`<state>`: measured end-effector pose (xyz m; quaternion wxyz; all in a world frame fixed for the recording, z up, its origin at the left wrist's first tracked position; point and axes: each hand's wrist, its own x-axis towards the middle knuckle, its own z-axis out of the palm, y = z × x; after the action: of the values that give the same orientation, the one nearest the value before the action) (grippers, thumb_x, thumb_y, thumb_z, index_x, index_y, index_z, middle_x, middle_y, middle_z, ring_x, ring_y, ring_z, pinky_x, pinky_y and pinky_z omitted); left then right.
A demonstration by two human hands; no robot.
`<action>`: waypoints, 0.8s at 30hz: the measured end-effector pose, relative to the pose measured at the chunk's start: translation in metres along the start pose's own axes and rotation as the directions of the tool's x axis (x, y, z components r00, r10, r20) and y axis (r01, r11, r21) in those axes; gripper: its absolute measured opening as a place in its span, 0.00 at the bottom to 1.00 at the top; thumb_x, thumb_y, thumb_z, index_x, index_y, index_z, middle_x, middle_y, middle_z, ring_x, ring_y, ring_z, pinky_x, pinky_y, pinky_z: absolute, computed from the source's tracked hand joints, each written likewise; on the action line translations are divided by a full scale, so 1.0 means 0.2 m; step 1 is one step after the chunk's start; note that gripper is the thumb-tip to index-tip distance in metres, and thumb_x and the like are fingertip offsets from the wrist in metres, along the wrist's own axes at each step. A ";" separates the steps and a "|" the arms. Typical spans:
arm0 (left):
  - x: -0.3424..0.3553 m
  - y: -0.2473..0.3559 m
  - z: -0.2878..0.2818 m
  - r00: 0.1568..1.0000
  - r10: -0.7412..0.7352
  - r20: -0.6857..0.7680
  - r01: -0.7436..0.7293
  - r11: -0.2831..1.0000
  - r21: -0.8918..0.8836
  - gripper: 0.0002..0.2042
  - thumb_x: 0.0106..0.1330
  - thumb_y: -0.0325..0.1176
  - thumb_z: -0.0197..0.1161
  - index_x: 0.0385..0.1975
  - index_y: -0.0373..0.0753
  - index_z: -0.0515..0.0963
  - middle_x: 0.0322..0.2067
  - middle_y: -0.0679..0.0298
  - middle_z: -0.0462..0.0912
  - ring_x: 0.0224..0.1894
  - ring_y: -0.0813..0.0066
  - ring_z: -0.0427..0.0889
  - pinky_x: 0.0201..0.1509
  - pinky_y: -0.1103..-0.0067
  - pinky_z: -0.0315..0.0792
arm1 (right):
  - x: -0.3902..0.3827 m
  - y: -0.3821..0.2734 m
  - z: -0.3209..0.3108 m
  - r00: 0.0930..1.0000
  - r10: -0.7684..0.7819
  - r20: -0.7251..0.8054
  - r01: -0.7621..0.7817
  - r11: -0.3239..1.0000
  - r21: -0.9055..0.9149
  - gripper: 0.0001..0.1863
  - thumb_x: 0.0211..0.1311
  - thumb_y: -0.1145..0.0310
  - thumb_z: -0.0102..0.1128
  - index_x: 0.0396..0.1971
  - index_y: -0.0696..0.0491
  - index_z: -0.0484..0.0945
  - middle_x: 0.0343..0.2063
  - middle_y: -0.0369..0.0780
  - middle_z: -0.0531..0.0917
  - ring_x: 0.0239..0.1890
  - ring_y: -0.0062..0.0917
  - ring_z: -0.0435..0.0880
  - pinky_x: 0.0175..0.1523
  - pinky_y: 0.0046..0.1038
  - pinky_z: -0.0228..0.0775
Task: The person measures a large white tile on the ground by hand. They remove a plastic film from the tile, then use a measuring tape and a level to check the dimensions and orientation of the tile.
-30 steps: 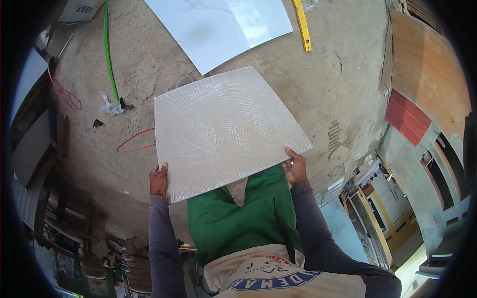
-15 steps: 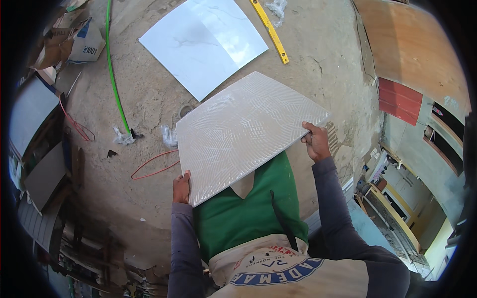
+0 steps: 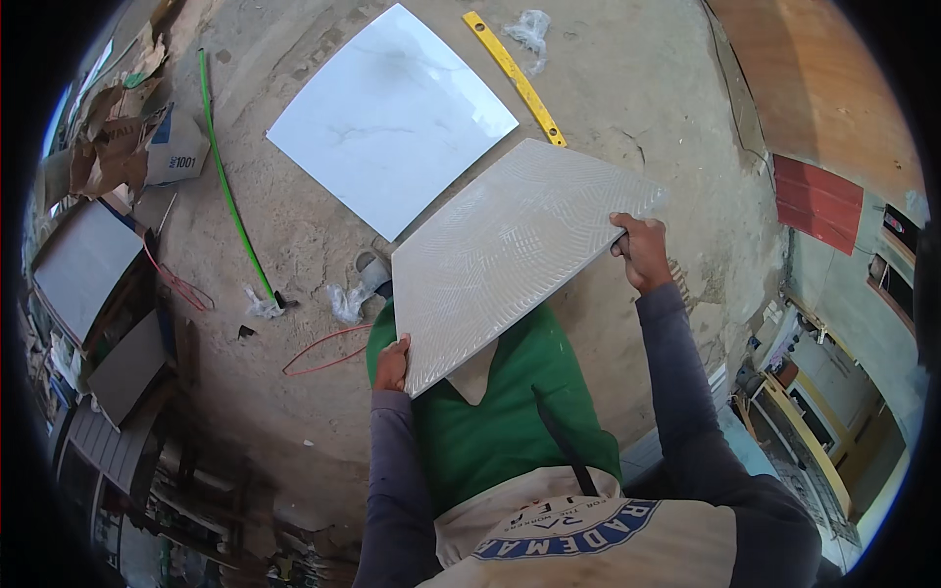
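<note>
A large square tile (image 3: 520,245) is held out in front of me, its ridged, textured back facing up and tilted. My left hand (image 3: 392,363) grips its near left corner, while my right hand (image 3: 643,253) is closed on its right edge, thumb on top. On the floor beyond lies another large tile (image 3: 392,118), glossy white with faint grey veins, face up. The held tile's far edge comes close to the lying tile's right side in the picture. To the right of the white tile rests a yellow spirit level (image 3: 515,78).
A green hose or rod (image 3: 227,181) stretches along the floor at left. Crumpled plastic (image 3: 348,302) and a red cord loop (image 3: 323,351) lie near my legs. Torn cardboard (image 3: 108,147) and leaning panels (image 3: 88,260) stand far left. A red sheet (image 3: 817,203) is at right.
The tile has shifted slightly right in the picture, both hands still holding it. My view has turned, and a foot in a grey sandal now shows beside the tile's left edge.
</note>
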<state>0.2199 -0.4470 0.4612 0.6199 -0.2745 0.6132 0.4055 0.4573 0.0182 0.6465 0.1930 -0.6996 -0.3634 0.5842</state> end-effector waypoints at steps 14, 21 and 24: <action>0.04 0.12 0.07 0.994 0.066 -0.081 -0.038 0.953 0.301 0.24 0.79 0.41 0.66 0.57 0.19 0.80 0.54 0.48 0.88 0.50 0.63 0.86 0.57 0.70 0.76 | 0.05 -0.04 0.07 0.996 -0.089 -0.026 0.087 0.993 -0.078 0.09 0.60 0.74 0.70 0.26 0.57 0.78 0.16 0.32 0.73 0.13 0.17 0.67 0.22 0.29 0.66; -0.01 0.26 0.16 0.997 -0.002 0.081 -0.011 0.985 0.170 0.21 0.84 0.36 0.55 0.64 0.22 0.75 0.61 0.46 0.83 0.57 0.61 0.85 0.66 0.69 0.76 | -0.01 -0.13 0.12 0.972 -0.141 -0.187 0.118 0.985 -0.127 0.12 0.58 0.71 0.72 0.29 0.63 0.79 0.21 0.39 0.78 0.17 0.26 0.76 0.21 0.31 0.71; 0.01 0.32 0.00 0.993 0.103 0.063 -0.119 0.777 0.618 0.20 0.84 0.37 0.53 0.62 0.24 0.78 0.56 0.45 0.86 0.58 0.60 0.85 0.61 0.69 0.78 | -0.03 -0.12 0.27 0.973 -0.095 -0.209 0.050 0.976 -0.210 0.16 0.56 0.69 0.74 0.30 0.65 0.76 0.23 0.40 0.78 0.21 0.28 0.80 0.19 0.32 0.73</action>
<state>0.1666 -0.4141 0.4693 0.6584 -0.0139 0.7194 0.2209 0.3991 0.0211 0.6544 0.1805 -0.7617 -0.4234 0.4560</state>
